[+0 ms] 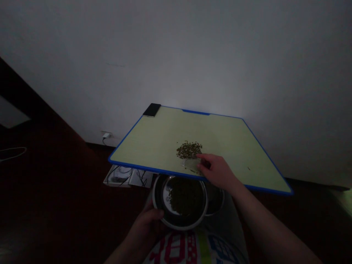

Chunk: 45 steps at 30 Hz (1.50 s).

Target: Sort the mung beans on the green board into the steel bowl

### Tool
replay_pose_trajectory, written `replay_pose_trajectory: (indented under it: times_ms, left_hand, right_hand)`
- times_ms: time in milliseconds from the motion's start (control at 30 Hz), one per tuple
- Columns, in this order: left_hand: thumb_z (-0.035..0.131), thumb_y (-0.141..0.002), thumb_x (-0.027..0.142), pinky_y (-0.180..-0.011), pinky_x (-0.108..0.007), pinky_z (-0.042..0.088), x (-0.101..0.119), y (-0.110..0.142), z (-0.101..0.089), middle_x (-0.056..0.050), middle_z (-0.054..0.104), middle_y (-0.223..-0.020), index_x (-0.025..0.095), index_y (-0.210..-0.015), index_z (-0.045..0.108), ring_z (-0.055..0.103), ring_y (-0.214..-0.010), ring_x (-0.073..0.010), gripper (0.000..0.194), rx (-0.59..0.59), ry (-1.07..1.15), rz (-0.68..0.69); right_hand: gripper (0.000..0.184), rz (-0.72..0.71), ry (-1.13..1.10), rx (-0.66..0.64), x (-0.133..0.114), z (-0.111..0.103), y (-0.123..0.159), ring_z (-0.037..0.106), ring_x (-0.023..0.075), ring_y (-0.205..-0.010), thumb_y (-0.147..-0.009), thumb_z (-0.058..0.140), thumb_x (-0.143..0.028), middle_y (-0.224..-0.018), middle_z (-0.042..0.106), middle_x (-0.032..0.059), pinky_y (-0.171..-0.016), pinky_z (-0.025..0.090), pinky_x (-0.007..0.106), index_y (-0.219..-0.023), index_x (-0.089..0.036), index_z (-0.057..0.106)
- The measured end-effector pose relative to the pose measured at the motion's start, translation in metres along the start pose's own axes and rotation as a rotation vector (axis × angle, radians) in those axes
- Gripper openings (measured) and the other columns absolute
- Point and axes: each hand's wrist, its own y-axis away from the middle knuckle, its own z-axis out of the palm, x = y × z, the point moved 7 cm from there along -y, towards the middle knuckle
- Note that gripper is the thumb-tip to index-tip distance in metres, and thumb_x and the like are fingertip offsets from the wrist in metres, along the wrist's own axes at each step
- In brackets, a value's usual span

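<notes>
My left hand (150,220) grips the rim of a round metal bowl (178,224), its thumb over the edge. Inside the bowl lies a dark heap of small greenish-brown grains (185,196); their kind is too dim to tell. The bowl is held just below the table's near edge. Over the pale, blue-edged tabletop (220,135), my right hand (216,169) is closed, thumb and forefinger pinching a clear, thin piece (190,163) that looks like plastic. That piece rests against the near side of a loose pile of similar grains (189,149).
A second dark bowl (216,201) sits behind the first, partly hidden. A black phone or tablet (151,110) lies at the far left corner. Below the table is a white box (118,175) with cables. A white wall (192,55) borders the far edge; a plug (106,136) is in it.
</notes>
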Motion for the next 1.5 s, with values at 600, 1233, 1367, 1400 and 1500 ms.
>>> replay_pose_trajectory:
  times_ms: [600, 1233, 1367, 1400, 1500]
  left_hand:
    - [0.065, -0.066, 0.005, -0.085, -0.045, 0.058, 0.002, 0.0, 0.006, -0.009, 0.079, -0.104, 0.024, -0.137, 0.053, 0.074, -0.092, -0.0304, 0.075, -0.055, 0.005, 0.036]
    - [0.064, -0.066, 0.002, -0.093, -0.046, 0.055, 0.005, 0.0, -0.001, -0.008, 0.079, -0.104, 0.023, -0.141, 0.046, 0.073, -0.099, -0.03, 0.08, 0.028, 0.028, 0.066]
    - [0.064, -0.067, 0.002, -0.091, -0.047, 0.056, 0.005, 0.0, 0.0, -0.009, 0.078, -0.107, 0.023, -0.143, 0.044, 0.073, -0.1, -0.0306, 0.081, 0.024, 0.024, 0.061]
    - [0.064, -0.067, 0.002, -0.091, -0.047, 0.057, 0.005, -0.001, 0.0, -0.009, 0.078, -0.108, 0.023, -0.143, 0.043, 0.073, -0.1, -0.0307, 0.081, 0.022, 0.022, 0.065]
    - [0.063, -0.066, 0.002, -0.091, -0.046, 0.057, 0.005, -0.002, 0.0, -0.009, 0.078, -0.107, 0.023, -0.144, 0.041, 0.072, -0.102, -0.0304, 0.084, 0.019, 0.027, 0.078]
  right_hand:
    - [0.036, 0.082, -0.29, -0.05, 0.001, 0.0, 0.017, 0.054, 0.0132, -0.059, -0.08, 0.059, -0.026, -0.067, 0.061, -0.001, -0.057, 0.043, 0.027, -0.114, -0.018, 0.071]
    - [0.039, 0.144, -0.023, 0.162, 0.025, -0.016, 0.015, 0.061, 0.0171, -0.064, -0.081, 0.055, -0.029, -0.07, 0.067, 0.0026, -0.065, 0.047, 0.031, -0.115, -0.014, 0.069]
    - [0.041, 0.179, -0.052, 0.174, 0.042, -0.024, 0.024, 0.062, 0.0173, -0.063, -0.081, 0.056, -0.033, -0.071, 0.068, 0.0031, -0.063, 0.047, 0.031, -0.115, -0.014, 0.068]
    - [0.041, 0.185, -0.056, 0.182, 0.045, -0.026, 0.026, 0.061, 0.0172, -0.062, -0.081, 0.056, -0.034, -0.071, 0.067, 0.0028, -0.062, 0.047, 0.03, -0.115, -0.014, 0.068]
    - [0.042, 0.203, -0.047, 0.199, 0.05, -0.03, 0.027, 0.06, 0.0167, -0.06, -0.081, 0.056, -0.036, -0.068, 0.066, 0.0019, -0.06, 0.046, 0.03, -0.114, -0.013, 0.069]
